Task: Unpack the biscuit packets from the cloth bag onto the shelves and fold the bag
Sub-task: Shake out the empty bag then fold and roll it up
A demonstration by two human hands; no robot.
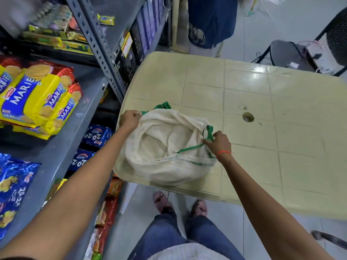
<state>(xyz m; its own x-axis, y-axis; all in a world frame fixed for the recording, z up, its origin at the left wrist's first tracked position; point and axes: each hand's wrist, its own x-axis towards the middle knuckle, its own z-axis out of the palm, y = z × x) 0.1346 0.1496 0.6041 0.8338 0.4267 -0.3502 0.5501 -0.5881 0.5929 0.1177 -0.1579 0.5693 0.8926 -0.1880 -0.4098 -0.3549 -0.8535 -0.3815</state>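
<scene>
Between both hands [129,120] [219,144], gripped cloth bag [165,147] lies on table [262,109].

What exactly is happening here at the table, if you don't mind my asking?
A person is holding a cream cloth bag open on the beige table, the left hand and right hand each gripping its green-trimmed rim. The bag looks empty. Marie biscuit packets already sit on the grey shelf alongside.

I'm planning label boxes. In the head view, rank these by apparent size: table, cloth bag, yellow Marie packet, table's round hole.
1. table
2. cloth bag
3. yellow Marie packet, though it may be nearer the camera
4. round hole
</scene>
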